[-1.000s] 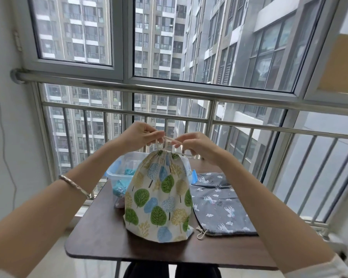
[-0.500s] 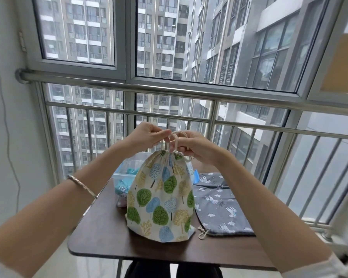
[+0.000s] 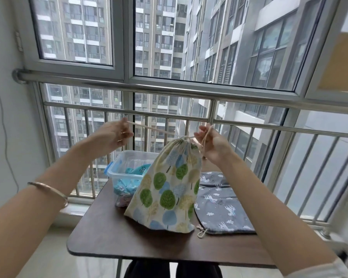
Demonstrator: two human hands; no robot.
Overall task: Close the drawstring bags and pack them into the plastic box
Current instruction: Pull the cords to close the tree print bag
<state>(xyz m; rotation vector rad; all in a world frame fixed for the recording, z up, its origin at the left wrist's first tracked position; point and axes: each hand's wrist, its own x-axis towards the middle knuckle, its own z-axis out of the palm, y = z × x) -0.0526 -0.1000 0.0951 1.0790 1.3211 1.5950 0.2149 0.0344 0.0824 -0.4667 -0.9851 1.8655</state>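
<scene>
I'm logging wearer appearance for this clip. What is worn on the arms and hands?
The left arm is bare, with a thin metal bangle near the wrist; the left hand seems to wear two thin rings. The right hand shows no jewellery; the right arm is bare up to a white sleeve edge.

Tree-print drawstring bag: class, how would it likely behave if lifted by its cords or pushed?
Probably floppy: the tree-print bag is cloth, puckered at its neck. Likely light: thin cords pinched by the left hand and right hand hold it up. Pushed, it would likely slump, not roll.
</scene>
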